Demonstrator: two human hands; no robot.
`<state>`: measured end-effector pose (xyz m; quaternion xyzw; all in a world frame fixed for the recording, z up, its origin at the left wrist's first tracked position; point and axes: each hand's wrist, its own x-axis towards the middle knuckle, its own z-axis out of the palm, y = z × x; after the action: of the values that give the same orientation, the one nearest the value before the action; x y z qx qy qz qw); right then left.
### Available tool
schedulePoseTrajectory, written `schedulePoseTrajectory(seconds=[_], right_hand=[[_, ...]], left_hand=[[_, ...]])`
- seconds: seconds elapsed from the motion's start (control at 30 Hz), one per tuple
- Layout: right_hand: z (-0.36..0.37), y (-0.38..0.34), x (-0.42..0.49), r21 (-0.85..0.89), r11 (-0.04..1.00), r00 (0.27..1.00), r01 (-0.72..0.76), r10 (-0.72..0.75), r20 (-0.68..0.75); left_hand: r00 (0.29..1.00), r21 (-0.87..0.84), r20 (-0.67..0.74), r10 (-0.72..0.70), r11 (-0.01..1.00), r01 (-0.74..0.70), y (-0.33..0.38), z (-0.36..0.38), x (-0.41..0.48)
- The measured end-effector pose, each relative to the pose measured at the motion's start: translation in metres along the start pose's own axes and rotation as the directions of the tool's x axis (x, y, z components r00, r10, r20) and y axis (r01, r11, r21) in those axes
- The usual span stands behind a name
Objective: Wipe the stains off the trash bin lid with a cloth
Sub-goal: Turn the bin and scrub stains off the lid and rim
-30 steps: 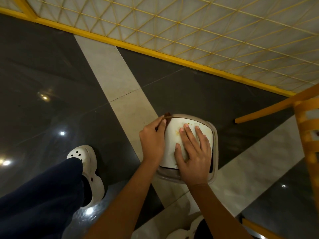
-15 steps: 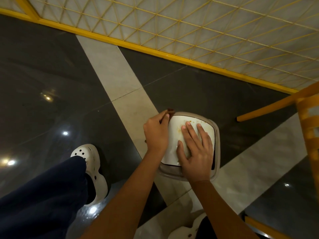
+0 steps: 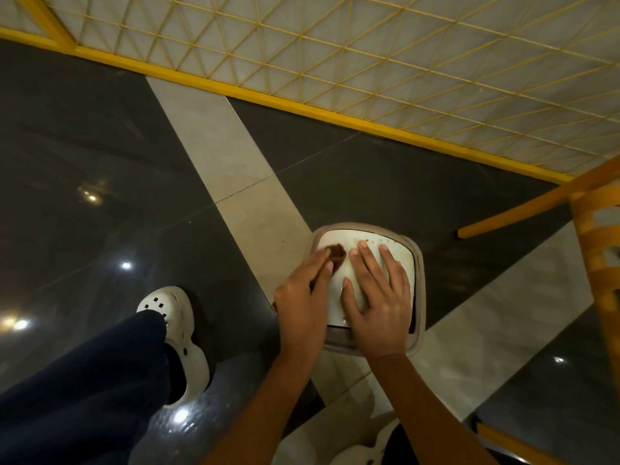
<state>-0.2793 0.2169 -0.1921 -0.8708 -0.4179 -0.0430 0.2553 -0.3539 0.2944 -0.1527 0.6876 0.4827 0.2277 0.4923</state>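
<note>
— The fingers: how do they stand?

— The fingers [image 3: 322,263] of the left hand [image 3: 303,297] are curled on a small brown cloth [image 3: 336,253] and press it to the far left corner of the trash bin lid [image 3: 345,238]. Those of the right hand [image 3: 379,303] lie straight and spread apart, flat on the middle of the lid, holding nothing.

— Where is the lid?

— It sits on its bin, whose grey-brown rim [image 3: 419,280] shows all round it. The bin stands on the floor [image 3: 100,162], at the edge of a pale band [image 3: 235,162] that crosses dark, glossy tiles. Points of light glint in the tiles.

— And the room?

— A yellow rail [image 3: 268,99] runs along the far side of the floor, with a pale lattice panel [image 3: 369,45] above it. Part of a yellow chair [image 3: 597,263] shows on the right. On the left are a white clog [image 3: 174,330] and a navy trouser leg [image 3: 84,397].

— Which way does the lid point?

— It is a rounded oblong. Its long axis runs from the person toward the rail, with the rounded far edge nearest the rail. Small orange-brown stains [image 3: 369,240] dot that far edge, just beyond the right fingertips.
</note>
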Motion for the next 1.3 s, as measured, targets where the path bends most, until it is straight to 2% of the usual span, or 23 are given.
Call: schedulePoseTrajectory(seconds=[0.07, 0.17, 0.23, 0.47, 0.53, 0.6, 0.7, 0.83, 0.97, 1.1, 1.17, 1.3], right_hand=[[0.0, 0.0, 0.0, -0.003, 1.0, 1.0, 0.003, -0.003, -0.006], [0.0, 0.0, 0.0, 0.007, 1.0, 1.0, 0.008, -0.008, -0.029], [0.001, 0.0, -0.001, 0.025, 1.0, 0.999, 0.004, -0.003, -0.035], [0.003, -0.004, -0.003, 0.047, 0.998, 0.998, -0.042, 0.044, -0.039], [0.006, -0.008, -0.006, 0.056, 0.994, 0.993, -0.092, 0.096, -0.066], [0.012, -0.02, -0.01, 0.078, 0.977, 0.973, -0.199, 0.206, -0.101], [0.023, -0.046, -0.014, 0.131, 0.908, 0.898, -0.397, 0.414, -0.151], [0.038, -0.082, -0.013, 0.258, 0.765, 0.747, -0.59, 0.638, -0.184], [0.048, -0.111, -0.004, 0.408, 0.608, 0.599, -0.681, 0.783, -0.167], [0.044, -0.119, 0.006, 0.494, 0.513, 0.511, -0.702, 0.846, -0.154], [0.03, -0.122, 0.007, 0.524, 0.515, 0.518, -0.678, 0.841, -0.156], [-0.012, -0.107, 0.012, 0.605, 0.576, 0.633, -0.549, 0.76, -0.148]], left_hand=[[0.999, -0.073, -0.012, -0.032, 0.997, 0.031, -0.006, -0.006, -0.024], [0.968, -0.133, -0.062, -0.244, 0.963, 0.234, -0.014, -0.009, -0.029], [0.943, -0.138, -0.08, -0.323, 0.941, 0.31, -0.013, -0.009, -0.023], [0.988, -0.017, 0.047, -0.149, 0.989, 0.15, -0.01, -0.023, -0.053], [0.984, -0.04, 0.029, -0.175, 0.984, 0.176, -0.02, -0.027, -0.056], [0.976, -0.103, 0.017, -0.218, 0.97, 0.219, -0.021, -0.031, -0.05], [0.995, 0.031, -0.031, -0.095, 0.995, 0.096, -0.015, -0.038, -0.032], [0.998, 0.22, 0.017, 0.052, 0.974, -0.055, -0.012, -0.048, 0.003], [0.969, 0.348, 0.153, 0.192, 0.908, -0.235, -0.002, -0.052, 0.032], [0.936, 0.439, 0.319, 0.148, 0.852, -0.285, 0.02, -0.051, 0.051], [0.948, 0.416, 0.283, 0.147, 0.872, -0.259, 0.034, -0.052, 0.052], [0.967, 0.379, 0.209, 0.144, 0.9, -0.215, 0.058, -0.037, 0.043]])
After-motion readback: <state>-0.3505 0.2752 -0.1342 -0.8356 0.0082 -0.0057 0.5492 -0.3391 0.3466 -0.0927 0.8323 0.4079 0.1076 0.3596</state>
